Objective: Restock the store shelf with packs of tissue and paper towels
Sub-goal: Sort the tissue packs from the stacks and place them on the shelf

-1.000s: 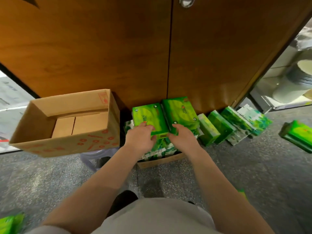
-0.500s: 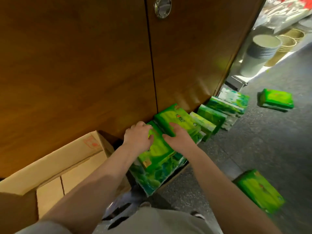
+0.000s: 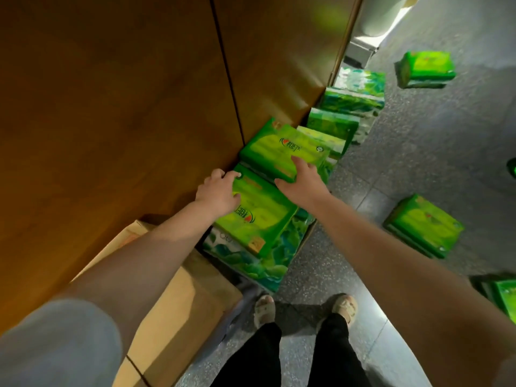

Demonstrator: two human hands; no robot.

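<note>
Two bright green tissue packs lie side by side on a stack against the wooden cabinet. My left hand (image 3: 219, 189) grips the near pack (image 3: 261, 219) at its cabinet-side edge, fingers curled over it. My right hand (image 3: 301, 181) rests on the near edge of the far pack (image 3: 282, 146), fingers spread over its top. Under them are darker green patterned packs (image 3: 251, 261). More green packs (image 3: 335, 127) lean in a row along the cabinet base beyond.
A brown cardboard box (image 3: 178, 297) stands at my left by the cabinet doors (image 3: 125, 93). Loose green packs lie on the grey floor at the right (image 3: 424, 226), far right (image 3: 425, 69) and lower right edge (image 3: 505, 297). My feet in sandals (image 3: 304, 310) stand below the stack.
The view has swung left and tilted, so the cabinet now fills the left. My hands stay on the two top packs; the box has slid to the lower left.
</note>
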